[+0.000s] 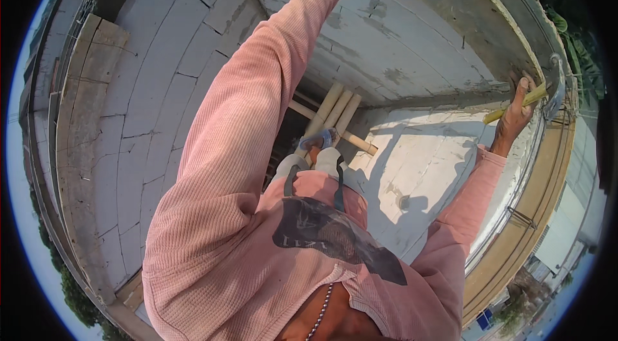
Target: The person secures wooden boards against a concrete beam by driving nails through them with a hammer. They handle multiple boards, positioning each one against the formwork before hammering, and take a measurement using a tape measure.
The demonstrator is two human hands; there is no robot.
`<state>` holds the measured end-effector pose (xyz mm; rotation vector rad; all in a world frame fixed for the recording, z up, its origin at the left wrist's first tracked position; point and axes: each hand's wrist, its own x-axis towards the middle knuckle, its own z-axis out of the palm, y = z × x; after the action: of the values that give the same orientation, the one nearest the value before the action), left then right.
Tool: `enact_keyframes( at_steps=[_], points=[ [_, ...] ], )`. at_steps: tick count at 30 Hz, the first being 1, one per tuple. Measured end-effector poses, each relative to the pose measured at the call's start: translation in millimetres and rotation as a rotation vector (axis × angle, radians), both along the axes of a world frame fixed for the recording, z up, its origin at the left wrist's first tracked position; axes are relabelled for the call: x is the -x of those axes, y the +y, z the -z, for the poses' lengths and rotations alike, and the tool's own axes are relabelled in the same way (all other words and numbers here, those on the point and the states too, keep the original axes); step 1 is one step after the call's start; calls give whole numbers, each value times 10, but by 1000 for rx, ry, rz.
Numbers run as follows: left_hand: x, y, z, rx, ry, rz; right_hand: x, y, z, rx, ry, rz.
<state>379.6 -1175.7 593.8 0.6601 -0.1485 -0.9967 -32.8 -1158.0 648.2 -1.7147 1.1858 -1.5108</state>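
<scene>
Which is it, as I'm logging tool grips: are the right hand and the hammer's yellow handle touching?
Touching: the head view shows the yellow handle passing through the right hand, sticking out on both sides.

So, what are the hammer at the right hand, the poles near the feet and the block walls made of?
Hammer: head apparently bare grey metal, judging by its shine; the yellow handle could be wood or plastic.
Poles: smooth, tan and round, perhaps bamboo or wood, though plastic is possible.
Block walls: matte pale masonry, likely concrete, given the joint lines and grey smears.
</scene>
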Motion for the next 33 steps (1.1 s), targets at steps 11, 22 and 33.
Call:
enact_keyframes(
  at_steps=[11,22,33],
  points=[
    [-1101,-267,-215,-545,-933,365,-339,-854,-8,61,-37,3],
    [-1083,-439,161,-447,-783,159,-358,-826,76,96,-11,112],
    [-1178,-504,332,-409,-816,139,-266,-1042,311,163,147,204]
  ],
)
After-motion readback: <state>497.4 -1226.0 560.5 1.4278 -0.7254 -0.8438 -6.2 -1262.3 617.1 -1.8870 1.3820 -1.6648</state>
